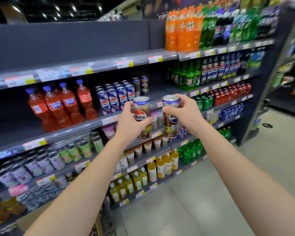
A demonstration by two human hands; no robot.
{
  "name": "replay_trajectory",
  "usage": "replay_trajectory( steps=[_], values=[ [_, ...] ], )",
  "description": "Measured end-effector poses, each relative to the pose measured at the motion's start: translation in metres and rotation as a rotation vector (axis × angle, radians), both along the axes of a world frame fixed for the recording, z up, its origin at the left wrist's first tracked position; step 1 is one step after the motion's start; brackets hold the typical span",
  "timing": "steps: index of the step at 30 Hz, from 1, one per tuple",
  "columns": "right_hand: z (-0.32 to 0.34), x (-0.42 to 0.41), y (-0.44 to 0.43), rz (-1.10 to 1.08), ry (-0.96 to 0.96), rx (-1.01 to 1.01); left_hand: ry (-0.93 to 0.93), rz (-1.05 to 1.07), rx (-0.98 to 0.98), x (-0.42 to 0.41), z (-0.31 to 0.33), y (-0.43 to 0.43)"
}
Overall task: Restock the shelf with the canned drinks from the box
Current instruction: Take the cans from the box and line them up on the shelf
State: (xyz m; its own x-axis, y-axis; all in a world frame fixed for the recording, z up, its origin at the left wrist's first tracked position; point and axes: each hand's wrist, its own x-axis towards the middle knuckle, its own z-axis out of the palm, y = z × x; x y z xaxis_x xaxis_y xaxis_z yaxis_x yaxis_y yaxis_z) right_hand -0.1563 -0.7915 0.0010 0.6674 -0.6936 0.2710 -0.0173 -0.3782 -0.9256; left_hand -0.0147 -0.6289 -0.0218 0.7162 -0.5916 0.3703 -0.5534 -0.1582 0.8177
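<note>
- Head view: we held two tall, slim cylindrical metal cans upright in front of the shelving, side by side but apart.
- Our left hand [129,124] was wrapped around the left can [142,116], fingers on its glossy brown-and-gold printed wall, thumb on the near side.
- Our right hand [183,113] was clamped on the right can [170,116], fingertips pinching just below its silver rim, palm against its side.
- Both cans had shiny aluminium tops and a round red-white-blue logo.
- Both sat at the level of the grey metal shelf [167,92], which had a bare stretch behind them.
- On that shelf stood two matching brown cans [141,85], beside a block of blue-and-white cans [116,97].
- Further left stood ribbed, clear plastic orange soda bottles [58,106] with blue caps.
- A brown cardboard box [37,217] edge showed low, under our left forearm; its contents could not be seen.
</note>
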Motion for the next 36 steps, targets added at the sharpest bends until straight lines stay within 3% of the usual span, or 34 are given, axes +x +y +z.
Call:
replay_trajectory(
  steps=[12,24,36],
  values=[
    [0.012,0.042,-0.098,0.073,-0.040,0.006,-0.014,0.066,-0.013,0.042,0.003,-0.095],
    [-0.009,0.173,-0.244,0.145,0.004,0.045,-0.016,0.171,-0.019,0.157,-0.018,-0.224],
    [-0.041,0.279,-0.348,0.320,0.028,0.040,0.010,0.296,0.038,0.207,-0.045,-0.313]
  ],
)
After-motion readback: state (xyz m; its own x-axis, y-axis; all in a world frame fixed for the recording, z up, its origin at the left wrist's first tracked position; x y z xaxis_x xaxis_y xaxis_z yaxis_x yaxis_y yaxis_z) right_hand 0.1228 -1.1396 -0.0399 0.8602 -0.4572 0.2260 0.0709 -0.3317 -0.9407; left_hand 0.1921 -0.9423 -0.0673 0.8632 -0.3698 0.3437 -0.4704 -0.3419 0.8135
